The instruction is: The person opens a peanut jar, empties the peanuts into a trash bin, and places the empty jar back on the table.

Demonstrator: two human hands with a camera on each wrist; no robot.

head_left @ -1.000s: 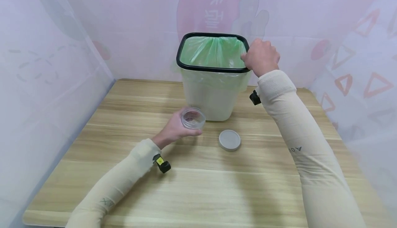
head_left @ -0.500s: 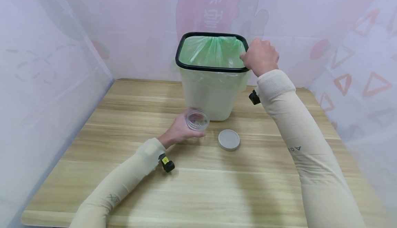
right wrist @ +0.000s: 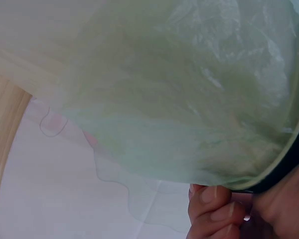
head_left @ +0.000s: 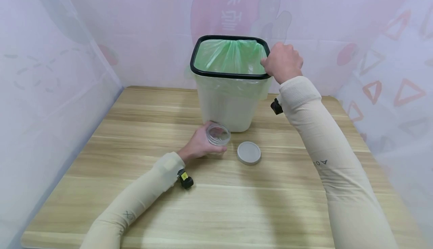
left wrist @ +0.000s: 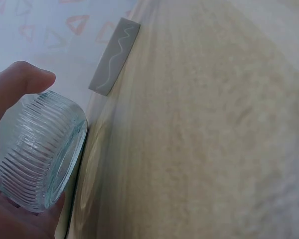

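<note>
My left hand [head_left: 202, 143] holds a clear glass jar [head_left: 218, 135] with no lid on it, thumb and fingers curled round its side. In the left wrist view the ribbed wall of the jar [left wrist: 40, 149] shows, with its base close over the table. My right hand [head_left: 284, 63] grips the right side of the black rim [head_left: 230, 75] of a white trash bin [head_left: 224, 108]. A green plastic bag lines the bin and hangs over its outside; in the right wrist view the curled fingers [right wrist: 214, 214] lie under the bag [right wrist: 189, 99] at the rim.
A round grey lid [head_left: 249, 152] lies on the wooden table [head_left: 216, 207], just right of the jar and in front of the bin. Pale printed curtains [head_left: 149, 34] enclose the table at the back and both sides.
My left hand has moved right and a little towards me with the jar, closer to the grey lid. My right hand stays on the bin's rim.
</note>
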